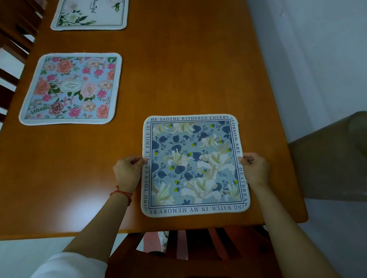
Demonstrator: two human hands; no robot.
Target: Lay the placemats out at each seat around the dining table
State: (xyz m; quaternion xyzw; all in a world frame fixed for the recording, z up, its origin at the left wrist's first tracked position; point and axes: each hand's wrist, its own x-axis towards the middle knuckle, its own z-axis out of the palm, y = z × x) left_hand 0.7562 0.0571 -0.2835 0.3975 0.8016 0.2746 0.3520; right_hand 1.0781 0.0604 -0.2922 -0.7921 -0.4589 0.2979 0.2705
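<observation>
A blue placemat (192,164) with white lilies and a border of printed words lies flat on the wooden dining table (174,75), near its front edge. My left hand (127,171) pinches its left edge and my right hand (255,166) pinches its right edge. A pink floral placemat (72,88) lies flat on the left side of the table. A white placemat with green leaves (92,10) lies further back on the left, partly cut off by the frame.
A wooden chair (185,261) is tucked under the front edge just below the blue placemat. More chair backs (0,70) line the left side. A white wall (323,44) runs along the right, and a translucent plastic sheet (340,155) sits beside the table's right corner.
</observation>
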